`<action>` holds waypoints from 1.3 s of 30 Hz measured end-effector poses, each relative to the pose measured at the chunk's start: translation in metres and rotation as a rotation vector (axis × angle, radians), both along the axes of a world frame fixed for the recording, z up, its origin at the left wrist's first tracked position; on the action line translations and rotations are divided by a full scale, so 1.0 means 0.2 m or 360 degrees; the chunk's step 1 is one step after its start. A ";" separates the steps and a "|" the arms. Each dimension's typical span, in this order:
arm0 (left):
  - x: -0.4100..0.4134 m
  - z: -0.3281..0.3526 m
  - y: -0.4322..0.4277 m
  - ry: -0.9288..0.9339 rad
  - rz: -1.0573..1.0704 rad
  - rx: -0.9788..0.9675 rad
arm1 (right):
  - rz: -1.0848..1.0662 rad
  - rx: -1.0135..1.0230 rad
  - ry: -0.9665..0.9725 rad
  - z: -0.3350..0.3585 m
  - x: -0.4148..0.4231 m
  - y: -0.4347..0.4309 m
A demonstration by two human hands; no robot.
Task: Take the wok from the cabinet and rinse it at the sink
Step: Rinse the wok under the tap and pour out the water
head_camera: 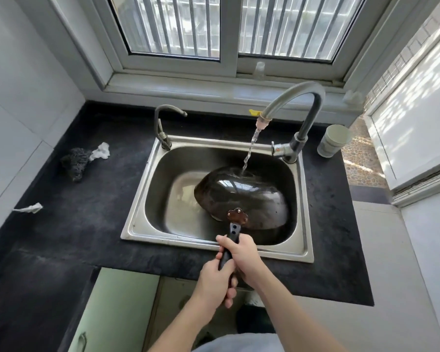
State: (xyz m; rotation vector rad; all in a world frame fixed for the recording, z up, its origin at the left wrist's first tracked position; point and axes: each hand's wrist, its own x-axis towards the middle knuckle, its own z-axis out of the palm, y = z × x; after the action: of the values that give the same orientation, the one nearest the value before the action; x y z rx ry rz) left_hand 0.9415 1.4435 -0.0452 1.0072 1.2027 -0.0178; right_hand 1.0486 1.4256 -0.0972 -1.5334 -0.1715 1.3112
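While water (250, 148) runs from the tall gooseneck faucet (297, 97), the wok (241, 196) lies tilted inside the steel sink (137, 224), dark rounded underside up, wet and glossy. Stream lands on the far upper edge of that underside.

Wok handle (233, 229) reaches over the sink's near rim toward the person. Right hand (240, 252) wraps the handle closer to the wok, fingers curled round it. Left hand (214, 280) grips the handle's near end, just behind the right, the two touching.

Smaller tap (163, 123) at the sink's far left corner. Black countertop (87, 224) surrounds the sink. Dark scouring pad (74, 161) well left, a white scrap (102, 151) touching it. Pale cup (334, 141) right of the faucet base. Barred window (214, 26) behind. Green cabinet door (112, 313) below the counter.
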 end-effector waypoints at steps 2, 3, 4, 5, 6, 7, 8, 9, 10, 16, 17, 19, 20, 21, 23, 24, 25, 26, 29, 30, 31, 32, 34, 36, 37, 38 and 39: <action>0.03 0.04 0.00 -0.0106 0.0156 -0.0174 | 0.0093 -0.0047 -0.0092 0.03 0.03 0.03; 0.04 0.06 0.01 -0.0158 0.0208 -0.0240 | 0.0139 -0.0064 -0.0135 0.05 0.05 0.04; 0.06 0.08 0.02 -0.0208 0.0256 -0.0300 | 0.0173 -0.0081 -0.0171 0.07 0.07 0.06; 0.07 0.10 0.03 -0.0250 0.0306 -0.0358 | 0.0198 -0.0095 -0.0199 0.09 0.09 0.08; 0.09 0.12 0.04 -0.0286 0.0359 -0.0415 | 0.0222 -0.0106 -0.0215 0.11 0.10 0.10; 0.10 0.14 0.05 -0.0323 0.0413 -0.0475 | 0.0242 -0.0122 -0.0223 0.13 0.11 0.12; 0.11 0.15 0.07 -0.0364 0.0471 -0.0535 | 0.0260 -0.0147 -0.0233 0.15 0.12 0.14; 0.11 0.16 0.08 -0.0409 0.0531 -0.0592 | 0.0280 -0.0179 -0.0262 0.16 0.13 0.16; 0.10 0.16 0.09 -0.0446 0.0585 -0.0644 | 0.0304 -0.0218 -0.0314 0.16 0.13 0.18; 0.07 0.12 0.09 -0.0553 0.0771 -0.0877 | 0.0494 -0.0389 -0.0629 0.12 0.10 0.22; 0.06 0.11 0.08 -0.0564 0.0778 -0.0896 | 0.0504 -0.0405 -0.0668 0.11 0.09 0.21; 0.04 0.09 0.07 -0.0581 0.0784 -0.0912 | 0.0533 -0.0429 -0.0737 0.11 0.08 0.21; 0.03 0.08 0.07 -0.0587 0.0782 -0.0915 | 0.0533 -0.0430 -0.0755 0.11 0.07 0.21; 0.01 0.06 0.07 -0.0593 0.0774 -0.0915 | 0.0521 -0.0416 -0.0759 0.10 0.05 0.20; -0.02 0.04 0.07 -0.0608 0.0751 -0.0911 | 0.0459 -0.0348 -0.0665 0.10 0.03 0.19; -0.03 0.03 0.07 -0.0616 0.0741 -0.0904 | 0.0415 -0.0294 -0.0581 0.10 0.01 0.18; -0.04 0.02 0.07 -0.0624 0.0726 -0.0887 | 0.0368 -0.0234 -0.0491 0.09 0.00 0.17; -0.05 0.02 0.07 -0.0631 0.0701 -0.0861 | 0.0329 -0.0182 -0.0416 0.09 0.00 0.16; -0.08 -0.01 0.06 -0.0634 0.0599 -0.0765 | 0.0278 -0.0109 -0.0317 0.07 -0.02 0.14; -0.08 -0.02 0.05 -0.0634 0.0570 -0.0740 | 0.0274 -0.0110 -0.0319 0.07 -0.03 0.13; -0.09 -0.03 0.05 -0.0634 0.0546 -0.0721 | 0.0269 -0.0111 -0.0331 0.06 -0.04 0.13; -0.09 -0.04 0.04 -0.0634 0.0529 -0.0707 | 0.0262 -0.0107 -0.0348 0.05 -0.04 0.13; -0.10 -0.06 0.04 -0.0636 0.0507 -0.0692 | 0.0244 -0.0089 -0.0377 0.04 -0.05 0.12; -0.10 -0.07 0.03 -0.0643 0.0485 -0.0681 | 0.0232 -0.0073 -0.0393 0.03 -0.05 0.10; -0.11 -0.08 0.02 -0.0645 0.0470 -0.0674 | 0.0232 -0.0070 -0.0405 0.02 -0.06 0.10; -0.12 -0.08 0.02 -0.0645 0.0452 -0.0666 | 0.0230 -0.0073 -0.0417 0.01 -0.06 0.09; -0.12 -0.09 0.02 -0.0646 0.0432 -0.0660 | 0.0228 -0.0076 -0.0430 0.01 -0.07 0.09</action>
State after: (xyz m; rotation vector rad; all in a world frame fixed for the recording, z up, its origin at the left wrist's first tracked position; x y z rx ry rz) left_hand 0.9170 1.4475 -0.0626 0.4505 0.9014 0.1398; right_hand 1.0350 1.4426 -0.0950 -1.7629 -0.4309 1.2208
